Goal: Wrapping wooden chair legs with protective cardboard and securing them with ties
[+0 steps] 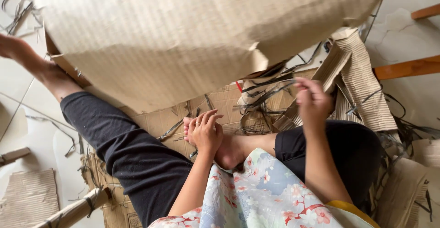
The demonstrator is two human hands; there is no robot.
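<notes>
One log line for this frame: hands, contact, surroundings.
left hand: open, resting on foot | right hand: pinching corrugated cardboard strip | large cardboard sheet ahead | scraps on floor

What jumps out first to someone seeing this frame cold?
The big sheet of corrugated cardboard fills the whole top of the view, hanging over the seated person's legs. Below it, the left hand rests on a bare foot at the centre, while the right hand reaches into a tangle of dark straps and torn cardboard strips on the right. More cardboard scraps litter the pale tiled floor.
</notes>
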